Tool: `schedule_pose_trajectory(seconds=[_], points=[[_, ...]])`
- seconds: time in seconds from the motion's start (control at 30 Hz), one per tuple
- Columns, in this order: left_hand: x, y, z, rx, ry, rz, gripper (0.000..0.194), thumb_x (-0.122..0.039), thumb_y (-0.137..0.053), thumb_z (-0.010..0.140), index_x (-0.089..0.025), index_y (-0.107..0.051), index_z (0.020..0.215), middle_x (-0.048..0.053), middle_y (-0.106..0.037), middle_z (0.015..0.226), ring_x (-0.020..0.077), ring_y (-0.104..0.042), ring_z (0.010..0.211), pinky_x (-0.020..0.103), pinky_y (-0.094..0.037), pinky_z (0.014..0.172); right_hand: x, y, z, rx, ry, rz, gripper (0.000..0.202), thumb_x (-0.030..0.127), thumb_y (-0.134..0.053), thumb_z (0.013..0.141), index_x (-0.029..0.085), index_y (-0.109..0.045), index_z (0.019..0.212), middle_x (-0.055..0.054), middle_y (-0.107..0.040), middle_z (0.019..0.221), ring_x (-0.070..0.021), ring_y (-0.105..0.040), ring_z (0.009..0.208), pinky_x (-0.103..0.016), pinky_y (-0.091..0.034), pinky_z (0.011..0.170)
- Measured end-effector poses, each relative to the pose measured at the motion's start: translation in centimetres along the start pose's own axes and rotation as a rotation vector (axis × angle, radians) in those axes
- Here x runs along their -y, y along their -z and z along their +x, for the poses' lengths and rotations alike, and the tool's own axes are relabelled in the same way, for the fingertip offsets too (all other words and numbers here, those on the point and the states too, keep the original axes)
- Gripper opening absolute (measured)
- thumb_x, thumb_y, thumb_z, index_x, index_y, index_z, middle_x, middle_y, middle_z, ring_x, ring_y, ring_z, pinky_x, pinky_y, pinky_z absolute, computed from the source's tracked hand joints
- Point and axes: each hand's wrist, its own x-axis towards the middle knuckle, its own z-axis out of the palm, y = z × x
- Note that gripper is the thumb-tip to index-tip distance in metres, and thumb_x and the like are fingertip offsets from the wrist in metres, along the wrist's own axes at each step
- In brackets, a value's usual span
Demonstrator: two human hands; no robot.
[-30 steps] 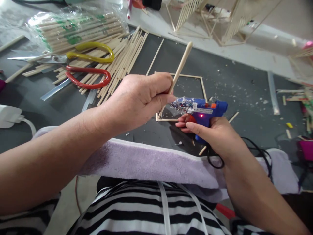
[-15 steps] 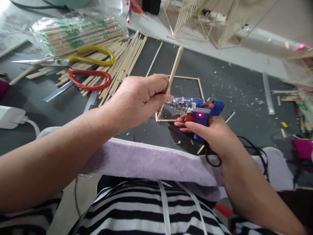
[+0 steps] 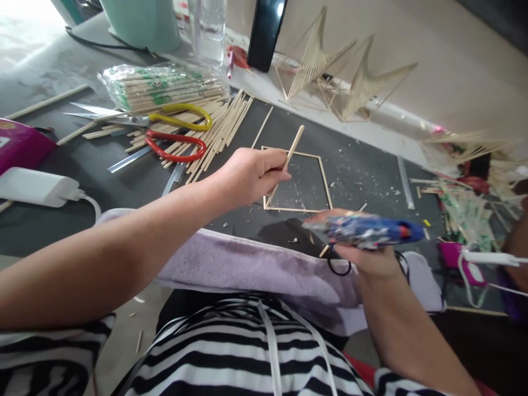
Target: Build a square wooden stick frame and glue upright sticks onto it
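Observation:
Pinched in my left hand is a wooden chopstick, tilted, its lower end at the near left corner of a square stick frame lying on the dark table. My right hand is wrapped round a blue hot glue gun, smeared by motion, its nozzle end pointing left. Glue scraps crust the gun's front. It is held apart from the frame, below its near right corner. A black cord hangs under my right hand.
Scissors and loose chopsticks lie left, by a bagged bundle. A phone stands behind. Stick structures line the back. Clear glue sticks and a lilac cloth lie nearby. Someone's arm shows far right.
My right hand has drawn the glue gun back toward me and right, away from the chopstick, and turned it. My left hand still holds the chopstick at the corner. The view has shifted.

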Motion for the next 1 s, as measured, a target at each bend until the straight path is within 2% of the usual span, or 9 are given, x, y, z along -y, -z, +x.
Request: schedule_pose_trajectory(seconds=[0.07,0.13,0.2,0.23,0.3,0.4,0.5,0.8,1.0], points=[[0.1,0.0,0.0,0.007,0.010,-0.023,0.021,-0.018,-0.059,0.089,-0.017,-0.053,0.068,-0.005,-0.060,0.060,0.0083,-0.059,0.059,0.021,-0.043,0.061,0.1,-0.2,0.1,0.234,0.030,0.043,0.029,0.036,-0.073,0.083,0.027,-0.071,0.111,-0.008,-0.068,0.131,-0.0298,-0.061,0.127,-0.049,-0.049,0.107],[0.1,0.0,0.1,0.015,0.026,-0.041,0.021,-0.018,-0.059,0.088,-0.017,-0.053,0.068,-0.005,-0.060,0.059,0.0083,-0.059,0.057,0.021,-0.043,0.061,0.3,-0.5,0.7,0.436,0.086,0.068,0.019,0.033,-0.072,0.083,0.026,-0.072,0.101,-0.005,-0.057,0.148,-0.0304,-0.045,0.144,-0.049,-0.037,0.118],[0.1,0.0,0.1,0.020,0.036,-0.051,0.022,-0.018,-0.059,0.088,-0.017,-0.052,0.067,-0.005,-0.060,0.058,0.0081,-0.058,0.056,0.021,-0.043,0.061,0.4,-0.6,1.6,0.567,0.103,-0.002,0.012,0.026,-0.072,0.080,0.026,-0.072,0.092,-0.001,-0.048,0.156,-0.0297,-0.033,0.151,-0.049,-0.028,0.124],[0.1,0.0,0.1,0.021,0.039,-0.051,0.023,-0.018,-0.059,0.088,-0.017,-0.052,0.066,-0.005,-0.060,0.058,0.0080,-0.057,0.056,0.021,-0.043,0.060,0.4,-0.7,2.1,0.615,0.105,-0.059,0.017,0.022,-0.071,0.078,0.026,-0.072,0.094,0.000,-0.046,0.158,-0.0292,-0.028,0.153,-0.049,-0.024,0.125],[0.0,0.1,0.1,0.024,0.040,-0.041,0.023,-0.018,-0.059,0.088,-0.017,-0.052,0.066,-0.005,-0.059,0.059,0.0078,-0.057,0.056,0.021,-0.043,0.060,0.3,-0.7,2.9,0.678,0.100,-0.169,0.038,0.015,-0.069,0.074,0.028,-0.071,0.110,0.000,-0.043,0.160,-0.0281,-0.023,0.155,-0.050,-0.020,0.126],[-0.1,0.2,0.1,0.026,0.014,-0.013,0.021,-0.020,-0.059,0.088,-0.017,-0.053,0.067,-0.004,-0.059,0.060,0.0077,-0.056,0.057,0.021,-0.043,0.061,-0.1,-0.7,3.5,0.716,0.101,-0.228,0.067,0.016,-0.071,0.071,0.031,-0.061,0.135,-0.001,-0.044,0.159,-0.0291,-0.023,0.155,-0.051,-0.014,0.127],[-0.2,0.2,0.0,0.014,-0.018,0.016,0.021,-0.020,-0.060,0.088,-0.017,-0.054,0.068,-0.004,-0.059,0.062,0.0077,-0.055,0.059,0.021,-0.043,0.062,-0.5,-0.8,3.6,0.703,0.105,-0.207,0.080,0.020,-0.072,0.072,0.034,-0.050,0.147,-0.002,-0.046,0.158,-0.0295,-0.023,0.155,-0.051,-0.009,0.127],[-0.3,0.1,-0.1,-0.015,-0.058,0.055,0.022,-0.020,-0.061,0.088,-0.017,-0.054,0.068,-0.003,-0.058,0.063,0.0082,-0.055,0.062,0.022,-0.044,0.065,-0.8,-1.1,3.4,0.675,0.111,-0.176,0.073,0.029,-0.072,0.075,0.030,-0.053,0.145,-0.007,-0.047,0.157,-0.0305,-0.022,0.155,-0.050,-0.006,0.126],[-0.2,0.0,0.0,-0.025,-0.042,0.055,0.021,-0.020,-0.061,0.087,-0.017,-0.055,0.067,-0.003,-0.058,0.063,0.0088,-0.057,0.063,0.022,-0.044,0.064,-1.1,-1.0,3.3,0.648,0.079,-0.161,0.073,0.024,-0.073,0.073,0.031,-0.056,0.144,-0.005,-0.047,0.157,-0.0302,-0.024,0.154,-0.052,-0.004,0.127]])
